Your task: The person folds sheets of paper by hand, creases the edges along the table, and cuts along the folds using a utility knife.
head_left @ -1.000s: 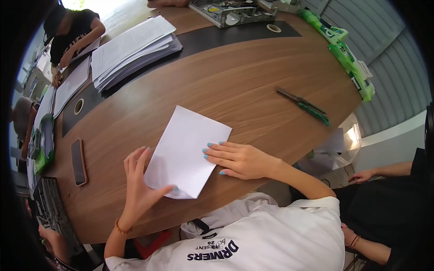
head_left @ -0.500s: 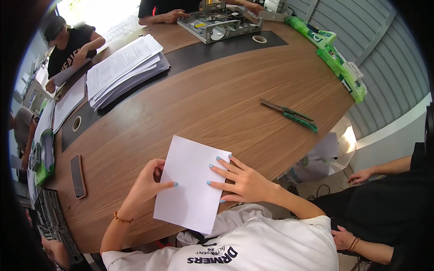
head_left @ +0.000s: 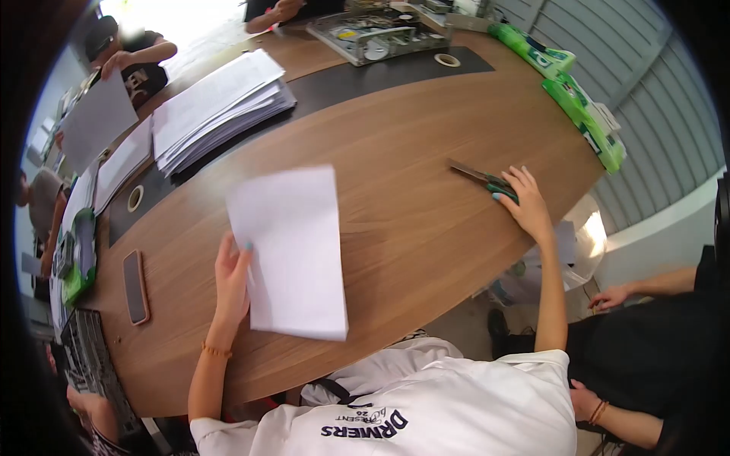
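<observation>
The left hand (head_left: 233, 281) is gripping the white paper (head_left: 296, 258) at its left edge, thumb pressing on the near face; the sheet is extending rightward from that hand over the wooden table (head_left: 403, 228). The right hand (head_left: 530, 205), well apart from the paper, is bending its partly spread fingers around the green handles of the scissors (head_left: 487, 180); whether they are closing firmly, I cannot tell.
</observation>
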### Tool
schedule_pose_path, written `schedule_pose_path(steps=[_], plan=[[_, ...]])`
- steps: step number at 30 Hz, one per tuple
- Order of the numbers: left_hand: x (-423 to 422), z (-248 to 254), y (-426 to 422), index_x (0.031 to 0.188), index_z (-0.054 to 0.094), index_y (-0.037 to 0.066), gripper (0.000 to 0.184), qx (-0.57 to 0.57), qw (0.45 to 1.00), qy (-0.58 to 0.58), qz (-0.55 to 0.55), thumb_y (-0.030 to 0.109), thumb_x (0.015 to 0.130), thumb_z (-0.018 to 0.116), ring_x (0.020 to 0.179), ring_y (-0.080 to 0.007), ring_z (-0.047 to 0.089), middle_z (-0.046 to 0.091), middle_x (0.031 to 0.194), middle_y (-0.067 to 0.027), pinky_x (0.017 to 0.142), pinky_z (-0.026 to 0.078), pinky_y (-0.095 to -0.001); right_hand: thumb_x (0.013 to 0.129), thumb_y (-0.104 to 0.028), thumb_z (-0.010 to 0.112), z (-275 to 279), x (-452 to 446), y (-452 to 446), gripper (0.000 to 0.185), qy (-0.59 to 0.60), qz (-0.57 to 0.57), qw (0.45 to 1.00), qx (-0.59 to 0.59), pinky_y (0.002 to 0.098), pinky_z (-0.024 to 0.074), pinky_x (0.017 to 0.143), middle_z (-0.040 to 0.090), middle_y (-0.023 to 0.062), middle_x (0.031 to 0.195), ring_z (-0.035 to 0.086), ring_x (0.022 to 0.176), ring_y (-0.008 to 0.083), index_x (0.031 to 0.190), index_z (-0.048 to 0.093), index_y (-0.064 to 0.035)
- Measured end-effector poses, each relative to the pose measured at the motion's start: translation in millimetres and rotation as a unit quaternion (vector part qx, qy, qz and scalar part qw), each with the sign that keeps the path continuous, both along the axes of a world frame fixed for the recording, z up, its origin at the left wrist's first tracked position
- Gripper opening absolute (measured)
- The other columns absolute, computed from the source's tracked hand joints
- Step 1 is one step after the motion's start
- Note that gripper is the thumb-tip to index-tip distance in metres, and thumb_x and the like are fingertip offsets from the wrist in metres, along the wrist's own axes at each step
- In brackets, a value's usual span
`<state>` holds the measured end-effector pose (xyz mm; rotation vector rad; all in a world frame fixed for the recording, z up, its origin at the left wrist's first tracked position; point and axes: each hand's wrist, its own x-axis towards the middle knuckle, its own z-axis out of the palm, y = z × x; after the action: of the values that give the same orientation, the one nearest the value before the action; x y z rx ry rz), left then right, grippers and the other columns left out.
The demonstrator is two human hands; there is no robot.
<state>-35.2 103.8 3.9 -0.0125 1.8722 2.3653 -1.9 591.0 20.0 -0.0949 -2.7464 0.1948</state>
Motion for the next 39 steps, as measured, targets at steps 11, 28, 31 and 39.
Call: schedule_pose_path(steps=[11, 28, 31, 39], plan=[[-52.5, -11.9, -9.7, 0.113, 0.042, -0.004, 0.025, 0.002, 0.976, -0.058, 0.210, 0.012, 0.094, 0.045, 0.087, -0.0164, 0.061, 0.058, 0.103, -0.0150, 0.074, 0.054, -0.0274, 0.068, -0.015, 0.074, 41.3, 20.6, -171.6, 0.037, 0.080, 0.227, 0.952, -0.190, 0.0336, 0.0485, 0.057, 0.061, 0.0100, 0.081, 0.062, 0.069, 0.0268, 0.100, 0.056, -0.0055], [-34.1, 4.4, -0.1, 0.120, 0.034, 0.000, 0.034, -0.009, 0.985, 0.029, 0.170, 0.010, 0.092, 0.048, 0.093, -0.0167, 0.059, 0.056, 0.107, -0.0153, 0.073, 0.053, -0.0271, 0.067, -0.020, 0.075, 37.3, 15.4, -200.5, 0.040, 0.046, 0.250, 0.966, -0.036, 0.0281, 0.0447, 0.045, 0.057, 0.0059, 0.075, 0.059, 0.058, 0.0196, 0.097, 0.056, -0.0017], [-21.3, 5.7, 2.3, 0.131, 0.025, 0.004, 0.055, -0.042, 0.986, 0.122, 0.109, 0.010, 0.087, 0.056, 0.105, -0.0183, 0.053, 0.046, 0.122, -0.0141, 0.072, 0.054, -0.0276, 0.067, -0.020, 0.075, 32.2, 12.0, -203.4, 0.040, 0.057, 0.243, 0.968, -0.027, 0.0284, 0.0457, 0.046, 0.057, 0.0067, 0.075, 0.060, 0.059, 0.0199, 0.097, 0.056, -0.0009], [-7.9, 14.7, 10.8, 0.136, 0.021, 0.008, 0.069, 0.047, 0.997, -0.041, -0.042, 0.000, 0.080, 0.061, 0.109, -0.0182, 0.052, 0.043, 0.126, -0.0112, 0.075, 0.055, -0.0330, 0.067, -0.020, 0.075, 29.0, 11.8, -193.4, 0.041, 0.079, 0.214, 0.973, -0.027, 0.0287, 0.0458, 0.047, 0.057, 0.0066, 0.076, 0.060, 0.059, 0.0204, 0.098, 0.056, -0.0015]])
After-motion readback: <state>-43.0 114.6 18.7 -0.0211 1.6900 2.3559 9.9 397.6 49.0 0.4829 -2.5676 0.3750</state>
